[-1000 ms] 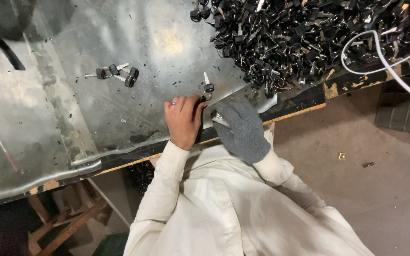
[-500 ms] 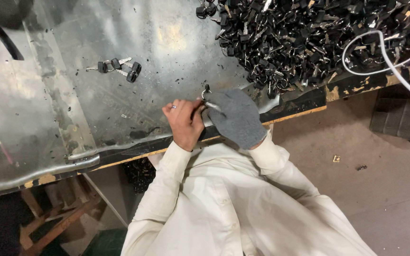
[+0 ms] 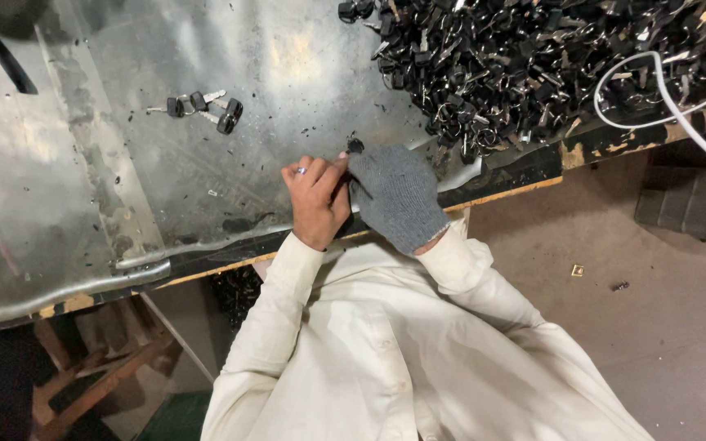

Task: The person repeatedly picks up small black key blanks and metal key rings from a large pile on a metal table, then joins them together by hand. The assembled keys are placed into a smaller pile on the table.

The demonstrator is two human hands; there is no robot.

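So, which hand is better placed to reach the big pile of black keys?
Right. The gloved right hand lies nearer the pile of black keys; the bare left hand, pinching a small black key, sits on the far side.

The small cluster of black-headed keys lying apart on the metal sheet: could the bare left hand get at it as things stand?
Probably yes. The keys lie in the open on the metal sheet, with nothing between them and the left hand; that hand is now pinching a small black piece with the gloved right hand.
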